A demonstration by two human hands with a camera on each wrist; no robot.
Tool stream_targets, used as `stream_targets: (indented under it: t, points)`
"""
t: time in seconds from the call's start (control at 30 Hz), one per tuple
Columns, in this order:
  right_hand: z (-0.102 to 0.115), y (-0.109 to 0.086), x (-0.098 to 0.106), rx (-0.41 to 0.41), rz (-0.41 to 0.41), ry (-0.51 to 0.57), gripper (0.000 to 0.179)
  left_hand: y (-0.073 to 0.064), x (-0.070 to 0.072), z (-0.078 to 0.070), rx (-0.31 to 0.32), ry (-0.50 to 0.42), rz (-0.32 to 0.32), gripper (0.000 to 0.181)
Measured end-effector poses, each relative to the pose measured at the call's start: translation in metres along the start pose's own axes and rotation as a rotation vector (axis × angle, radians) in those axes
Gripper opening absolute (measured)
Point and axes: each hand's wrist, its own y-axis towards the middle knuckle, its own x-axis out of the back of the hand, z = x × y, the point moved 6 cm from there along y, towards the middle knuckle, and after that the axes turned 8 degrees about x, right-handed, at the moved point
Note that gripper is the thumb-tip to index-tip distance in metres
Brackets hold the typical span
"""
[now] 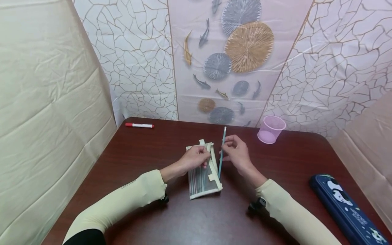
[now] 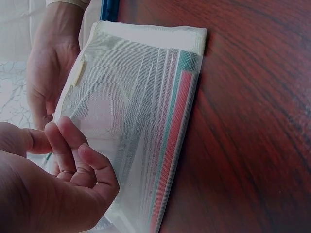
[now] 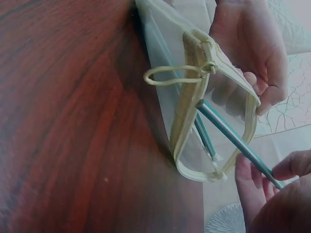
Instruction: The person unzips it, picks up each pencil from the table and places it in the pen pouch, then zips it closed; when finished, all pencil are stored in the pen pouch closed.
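Observation:
A mesh zip pouch (image 1: 198, 186) with cream edging lies at a slant on the table, pencils showing through its side. My left hand (image 1: 196, 157) pinches the edge of its mouth between thumb and fingers. In the right wrist view the mouth (image 3: 252, 114) gapes, with a cord loop (image 3: 165, 74) on its zip. My right hand (image 1: 237, 153) holds a teal pencil (image 1: 224, 137) by thumb and fingers, eraser end up in the head view. The pencil's lower end overlaps the opening in the right wrist view. Another teal pencil (image 3: 206, 138) shows inside the pouch.
A red-and-white marker (image 1: 139, 125) lies at the back left of the table. Toward the back right stands a pink cup (image 1: 271, 130). A dark blue pencil case (image 1: 346, 207) with panda pictures lies at the right edge. Patterned cloth hangs behind the table.

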Motion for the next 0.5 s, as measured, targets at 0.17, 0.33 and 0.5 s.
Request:
stream_targets:
  t: [0.17,0.33,0.5]
  points:
    - [-0.003,-0.002,-0.001,0.007,-0.021,0.043,0.028,0.001,-0.001,0.0,0.004,0.005,0.002,0.014]
    - [-0.014,-0.01,-0.011,-0.055,0.098,0.029,0.031,0.002,-0.001,0.001,0.004,0.019,-0.003,0.013]
    - [-0.024,-0.018,-0.022,-0.143,0.232,-0.011,0.037,0.0,-0.001,0.003,0.001,0.025,-0.004,0.013]
